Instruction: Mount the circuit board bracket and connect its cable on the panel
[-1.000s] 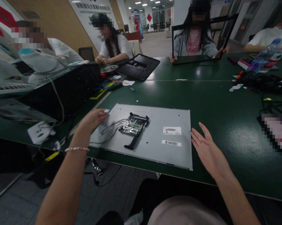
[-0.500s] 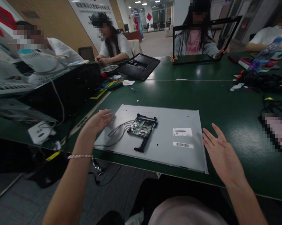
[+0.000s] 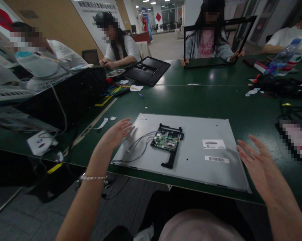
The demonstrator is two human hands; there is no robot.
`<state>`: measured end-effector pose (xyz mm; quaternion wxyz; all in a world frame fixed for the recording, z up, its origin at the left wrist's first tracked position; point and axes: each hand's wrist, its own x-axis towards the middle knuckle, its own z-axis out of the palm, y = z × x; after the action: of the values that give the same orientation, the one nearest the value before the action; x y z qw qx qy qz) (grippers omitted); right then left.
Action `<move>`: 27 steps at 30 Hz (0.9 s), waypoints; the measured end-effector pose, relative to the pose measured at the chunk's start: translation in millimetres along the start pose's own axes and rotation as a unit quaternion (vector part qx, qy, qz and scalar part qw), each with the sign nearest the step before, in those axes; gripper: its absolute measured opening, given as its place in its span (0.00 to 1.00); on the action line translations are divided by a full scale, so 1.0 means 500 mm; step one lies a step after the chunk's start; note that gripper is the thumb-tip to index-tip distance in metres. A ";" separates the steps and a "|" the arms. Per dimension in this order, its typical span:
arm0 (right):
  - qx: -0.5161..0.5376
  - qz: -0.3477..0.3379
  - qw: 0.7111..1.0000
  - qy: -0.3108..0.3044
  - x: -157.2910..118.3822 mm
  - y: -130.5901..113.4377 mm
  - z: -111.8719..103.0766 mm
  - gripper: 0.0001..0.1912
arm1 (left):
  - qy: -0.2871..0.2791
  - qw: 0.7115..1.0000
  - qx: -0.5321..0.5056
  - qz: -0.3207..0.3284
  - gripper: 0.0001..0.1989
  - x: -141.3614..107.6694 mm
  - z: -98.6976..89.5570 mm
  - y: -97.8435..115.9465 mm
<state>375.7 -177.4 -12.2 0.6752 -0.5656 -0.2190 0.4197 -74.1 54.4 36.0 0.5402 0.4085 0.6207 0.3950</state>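
- Green table (image 3: 191,103): in use as work surface. Near edge close along the panel's front; slight forward shift likely enough for overhang, then a tip toward the lap.
- Grey metal panel (image 3: 191,174): flat on the table, just inside the near edge, labelled side up. Front right corner close to that edge; in my judgement, first point of risk.
- Black frame (image 3: 185,47): upright at the table's far edge, in a co-worker's hands.
- Black cover (image 3: 161,72): on the table toward the far edge, left of centre.
- Left hand (image 3: 113,135): spread wide, nothing held, at the panel's left edge. Contact impossible to tell.
- Right hand (image 3: 263,167): likewise wide and empty, at the panel's right edge. Contact impossible to tell.
- Black bracket (image 3: 173,159): on the panel, near its middle. Fixing not visible; if loose, liable to slide under tilt.
- Green circuit board (image 3: 163,142): on the bracket, components exposed, vulnerable to a knock.
- Grey cables (image 3: 136,141): slack, toward the panel's left edge. Possible snag on left fingers, with strain on the board.
- Paper strip (image 3: 102,124): on the table, left of the panel.
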 end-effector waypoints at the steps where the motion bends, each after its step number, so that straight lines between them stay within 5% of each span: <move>1: -0.010 -0.004 1.000 0.003 0.004 -0.001 -0.011 0.34 | -0.006 1.000 0.000 0.000 0.17 -0.007 0.010 0.000; 13: -0.075 -0.026 0.996 0.047 0.005 -0.044 -0.077 0.30 | -0.039 0.997 0.029 0.055 0.19 -0.074 0.115 -0.027; 27: -0.188 -0.041 0.977 0.096 -0.008 -0.048 -0.110 0.28 | -0.062 0.993 0.029 0.098 0.17 -0.112 0.170 -0.071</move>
<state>423.3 -212.8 -3.3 0.5915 -0.7106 -0.2509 0.2868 12.1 -6.0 13.5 0.5244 0.5063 0.5543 0.4017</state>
